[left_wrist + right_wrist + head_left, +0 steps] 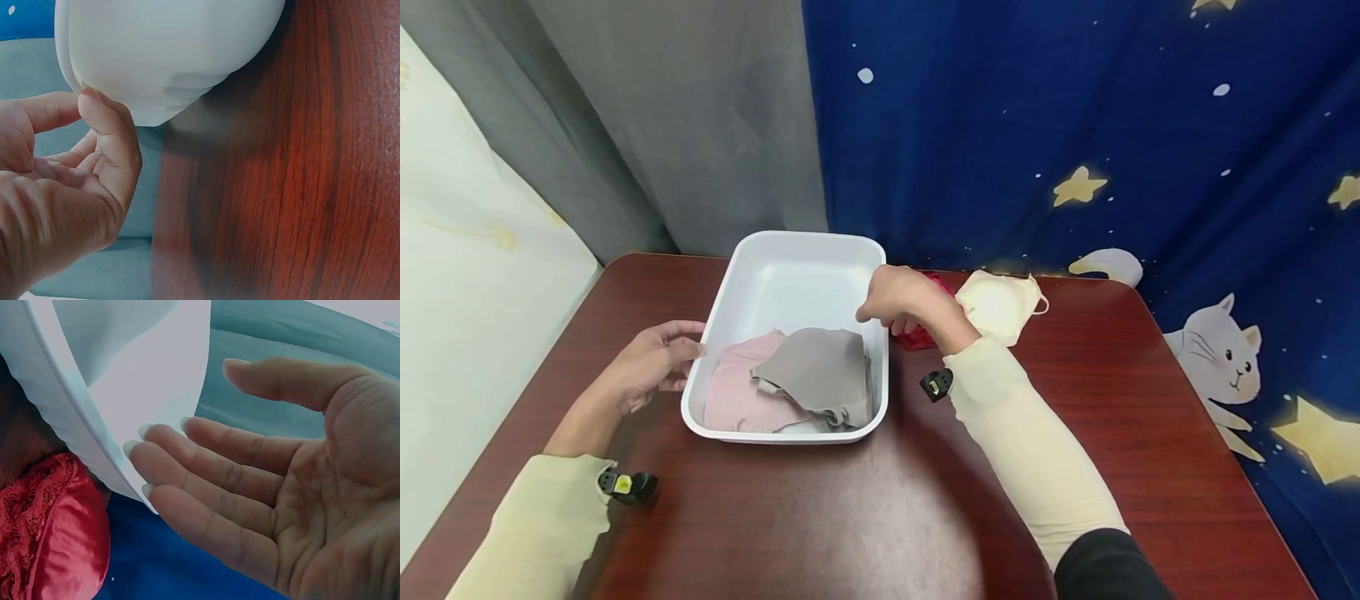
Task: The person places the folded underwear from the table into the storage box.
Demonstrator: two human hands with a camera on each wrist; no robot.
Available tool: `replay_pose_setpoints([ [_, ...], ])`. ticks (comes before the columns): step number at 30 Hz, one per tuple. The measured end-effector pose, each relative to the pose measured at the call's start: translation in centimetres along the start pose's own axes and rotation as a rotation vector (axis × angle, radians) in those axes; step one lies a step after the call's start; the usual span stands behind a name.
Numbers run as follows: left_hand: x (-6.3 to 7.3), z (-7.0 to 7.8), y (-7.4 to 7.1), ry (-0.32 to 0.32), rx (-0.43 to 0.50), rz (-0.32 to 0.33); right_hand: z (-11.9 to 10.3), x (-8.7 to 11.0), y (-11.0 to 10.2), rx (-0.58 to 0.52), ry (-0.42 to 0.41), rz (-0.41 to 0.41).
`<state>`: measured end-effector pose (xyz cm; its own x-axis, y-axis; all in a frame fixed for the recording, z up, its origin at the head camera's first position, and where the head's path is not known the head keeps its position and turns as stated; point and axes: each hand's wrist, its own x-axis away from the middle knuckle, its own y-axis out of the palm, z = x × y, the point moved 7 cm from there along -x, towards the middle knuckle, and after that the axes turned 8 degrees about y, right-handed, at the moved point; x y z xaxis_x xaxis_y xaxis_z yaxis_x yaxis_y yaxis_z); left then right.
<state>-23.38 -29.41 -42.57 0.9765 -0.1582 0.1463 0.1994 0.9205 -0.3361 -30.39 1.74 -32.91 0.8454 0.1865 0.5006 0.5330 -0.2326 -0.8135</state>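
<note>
A white plastic bin (pixel 782 287) stands near the table's back edge. My left hand (pixel 658 362) pinches its left rim with thumb and finger, and the left wrist view shows those fingertips meeting at the rim (pixel 67 59). Above the right rim is my right hand (pixel 898 296), its fingers loosely extended and holding nothing in the right wrist view. Inside the bin, a folded grey bra (pixel 820 371) overlaps a folded pink garment (pixel 741 383). Just right of the bin lies a red satin and lace bra (pixel 72 544), partly hidden by my right hand in the head view.
A cream bra (pixel 997 304) with a thin strap lies beside the red one, at the table's back edge. The dark red wooden table (pixel 805 517) reaches forward of the bin. Behind it hang a grey curtain (pixel 700 125) and a blue star-patterned curtain (pixel 970 142).
</note>
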Motion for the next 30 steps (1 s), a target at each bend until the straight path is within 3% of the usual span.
replay_pose_setpoints([
  [15,0.1,0.2,0.0,-0.001,0.006,-0.001,2.4,-0.1,-2.5,-0.109,0.035,0.111],
  [30,0.1,0.3,0.1,-0.002,0.001,0.003,6.4,-0.4,-4.4,-0.317,0.116,0.181],
])
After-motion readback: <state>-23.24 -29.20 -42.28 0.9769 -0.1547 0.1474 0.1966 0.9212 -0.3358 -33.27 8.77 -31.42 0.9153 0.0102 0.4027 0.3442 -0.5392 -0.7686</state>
